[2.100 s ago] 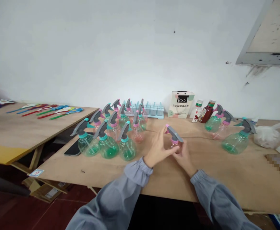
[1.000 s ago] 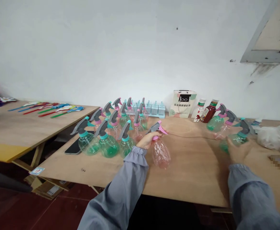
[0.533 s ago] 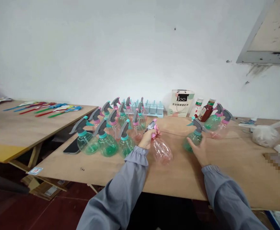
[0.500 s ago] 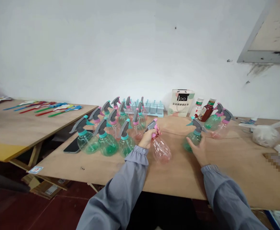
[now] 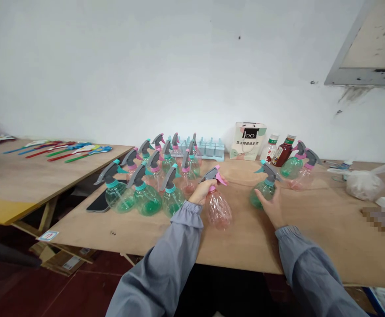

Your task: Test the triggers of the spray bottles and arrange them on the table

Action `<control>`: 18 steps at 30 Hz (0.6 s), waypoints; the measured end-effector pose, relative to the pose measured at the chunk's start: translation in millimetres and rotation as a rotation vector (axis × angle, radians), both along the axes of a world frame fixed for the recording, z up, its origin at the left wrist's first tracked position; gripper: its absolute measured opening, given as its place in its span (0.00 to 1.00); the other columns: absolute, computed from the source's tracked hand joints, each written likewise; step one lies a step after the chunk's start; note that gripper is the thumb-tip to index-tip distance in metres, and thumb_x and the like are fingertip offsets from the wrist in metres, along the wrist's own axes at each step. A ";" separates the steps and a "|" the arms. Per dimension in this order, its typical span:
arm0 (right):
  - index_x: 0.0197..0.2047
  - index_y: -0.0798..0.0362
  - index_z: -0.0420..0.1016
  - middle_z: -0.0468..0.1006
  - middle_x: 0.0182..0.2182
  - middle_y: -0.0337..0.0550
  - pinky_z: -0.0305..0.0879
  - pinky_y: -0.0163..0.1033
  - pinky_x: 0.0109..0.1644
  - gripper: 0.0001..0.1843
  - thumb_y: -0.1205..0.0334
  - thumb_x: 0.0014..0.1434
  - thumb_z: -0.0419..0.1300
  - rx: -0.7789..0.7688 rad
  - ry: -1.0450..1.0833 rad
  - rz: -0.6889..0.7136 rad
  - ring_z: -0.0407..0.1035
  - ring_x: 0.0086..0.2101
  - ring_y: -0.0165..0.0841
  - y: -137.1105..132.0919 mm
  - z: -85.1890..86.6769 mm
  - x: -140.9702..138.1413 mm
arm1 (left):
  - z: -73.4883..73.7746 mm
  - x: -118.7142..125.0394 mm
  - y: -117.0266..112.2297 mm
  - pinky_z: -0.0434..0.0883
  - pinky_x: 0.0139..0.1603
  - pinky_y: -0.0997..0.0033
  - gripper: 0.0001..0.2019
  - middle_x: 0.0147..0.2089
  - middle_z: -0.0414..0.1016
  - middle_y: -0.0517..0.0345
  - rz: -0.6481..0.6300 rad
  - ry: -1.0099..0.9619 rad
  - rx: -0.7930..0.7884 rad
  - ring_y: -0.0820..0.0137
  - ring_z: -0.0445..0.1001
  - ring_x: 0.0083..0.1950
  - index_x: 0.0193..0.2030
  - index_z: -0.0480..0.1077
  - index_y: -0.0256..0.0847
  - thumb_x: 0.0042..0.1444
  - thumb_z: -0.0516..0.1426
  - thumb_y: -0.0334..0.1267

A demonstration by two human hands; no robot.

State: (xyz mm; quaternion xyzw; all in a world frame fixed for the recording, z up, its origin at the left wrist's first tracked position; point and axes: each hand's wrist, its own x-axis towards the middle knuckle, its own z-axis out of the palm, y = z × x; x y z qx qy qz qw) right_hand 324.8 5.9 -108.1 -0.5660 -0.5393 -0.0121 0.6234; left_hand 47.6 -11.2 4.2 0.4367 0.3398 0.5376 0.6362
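My left hand (image 5: pixel 203 191) is closed round the neck of a clear pink spray bottle (image 5: pixel 219 210), just under its grey head and pink trigger. The bottle is nearly upright, close to the tabletop; whether its base touches cannot be told. My right hand (image 5: pixel 273 205) is wrapped round the body of a green spray bottle (image 5: pixel 260 193) with a grey head and teal trigger, thumb on the near side. To the left of my left hand stand several more green and pink spray bottles (image 5: pixel 148 201). Behind my right hand are another green bottle (image 5: pixel 291 168) and a pink one (image 5: pixel 301 179).
A phone (image 5: pixel 97 203) lies by the left bottles. Behind them sits a pale blue ice-pop mould (image 5: pixel 214 152). A paper bag (image 5: pixel 247 141), two labelled bottles and a tied plastic bag (image 5: pixel 365 185) line the back and right. Colourful hand-shaped sticks (image 5: pixel 80 152) lie on the left table.
The pink bottle has turned a little more upright, and the fingers of my left hand have shifted off its trigger. My right hand stays on the green bottle.
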 end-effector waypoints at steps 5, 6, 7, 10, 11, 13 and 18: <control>0.63 0.56 0.65 0.74 0.58 0.62 0.65 0.63 0.64 0.51 0.25 0.50 0.64 -0.016 0.008 -0.009 0.69 0.58 0.53 -0.5 0.2 -0.5 | 1.4 0.2 0.5 0.65 0.27 0.77 0.08 0.35 0.83 0.53 -0.037 0.000 0.077 0.65 0.80 0.41 0.26 0.73 0.41 0.34 0.57 0.34; 0.63 0.56 0.65 0.73 0.58 0.63 0.65 0.63 0.64 0.52 0.25 0.50 0.64 -0.019 0.007 -0.008 0.69 0.59 0.53 -0.8 0.6 -0.7 | 0.9 -0.8 1.5 0.64 0.27 0.77 0.07 0.32 0.82 0.54 -0.023 -0.001 0.078 0.66 0.79 0.38 0.24 0.72 0.41 0.33 0.57 0.34; 0.63 0.57 0.65 0.73 0.58 0.63 0.65 0.64 0.64 0.52 0.24 0.50 0.63 -0.020 0.005 -0.005 0.69 0.59 0.53 -1.1 1.1 -0.8 | 0.4 -2.0 2.6 0.64 0.26 0.77 0.06 0.30 0.81 0.54 -0.010 0.002 0.075 0.67 0.78 0.37 0.23 0.70 0.41 0.33 0.57 0.34; 0.63 0.57 0.66 0.74 0.57 0.63 0.66 0.63 0.63 0.52 0.24 0.50 0.63 -0.015 -0.007 -0.007 0.70 0.58 0.53 -1.9 2.6 -1.2 | -1.3 -4.9 4.8 0.64 0.27 0.76 0.05 0.29 0.80 0.55 0.001 0.025 0.067 0.66 0.79 0.38 0.22 0.69 0.41 0.33 0.57 0.33; 0.63 0.56 0.66 0.75 0.57 0.63 0.66 0.63 0.63 0.52 0.23 0.50 0.63 -0.008 -0.014 -0.008 0.70 0.57 0.53 -2.1 3.0 -1.2 | -1.5 -5.1 4.7 0.65 0.28 0.76 0.06 0.31 0.82 0.54 -0.012 0.030 0.068 0.64 0.80 0.40 0.23 0.71 0.41 0.34 0.57 0.33; 0.62 0.56 0.66 0.75 0.57 0.62 0.66 0.63 0.63 0.51 0.23 0.50 0.63 0.009 -0.027 -0.013 0.71 0.57 0.52 -2.5 3.4 -1.4 | -1.2 -4.4 3.7 0.68 0.32 0.74 0.09 0.37 0.84 0.52 -0.044 0.026 0.081 0.61 0.81 0.47 0.28 0.74 0.41 0.36 0.57 0.33; 0.62 0.55 0.66 0.76 0.56 0.60 0.66 0.62 0.64 0.49 0.25 0.51 0.63 0.017 -0.029 -0.018 0.71 0.57 0.52 -2.8 2.0 -1.0 | 0.9 -2.9 2.3 0.71 0.38 0.72 0.10 0.35 0.83 0.53 0.006 -0.022 0.048 0.60 0.82 0.47 0.30 0.74 0.40 0.37 0.58 0.32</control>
